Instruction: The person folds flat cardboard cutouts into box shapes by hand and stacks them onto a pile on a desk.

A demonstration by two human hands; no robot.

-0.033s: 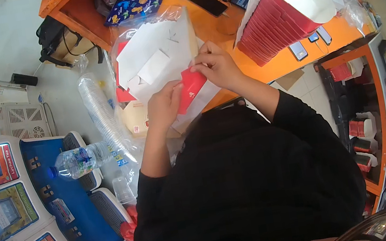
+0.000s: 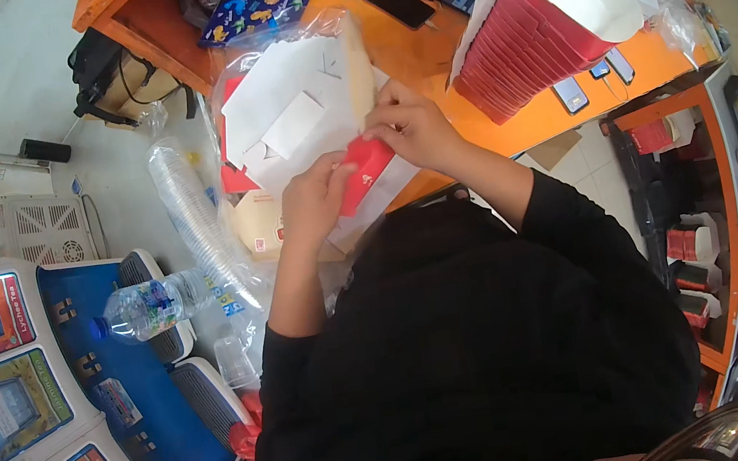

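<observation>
A red paperboard piece [image 2: 364,173] with a small white print is held between my two hands, close in front of my body. My left hand [image 2: 314,202] pinches its left edge with thumb and fingers. At the upper right corner, my right hand [image 2: 411,130] grips it, thumb bent over the edge. Part of a white surface shows under the piece's right side. Just beyond my hands lie flat white-faced board sheets [image 2: 271,101], with red edges showing on their left, in a clear plastic wrap. The fingertips partly cover the piece's edges.
A tall stack of nested red cartons [image 2: 528,46] leans on the orange table [image 2: 418,54] at the right. Phones [image 2: 396,4] lie at the back. To the left are a sleeve of clear cups [image 2: 189,220], a plastic bottle [image 2: 145,311] and a drink dispenser [image 2: 120,366].
The red piece's upper edge looks slightly more bent between my fingers. Both hands keep nearly the same place and grip.
</observation>
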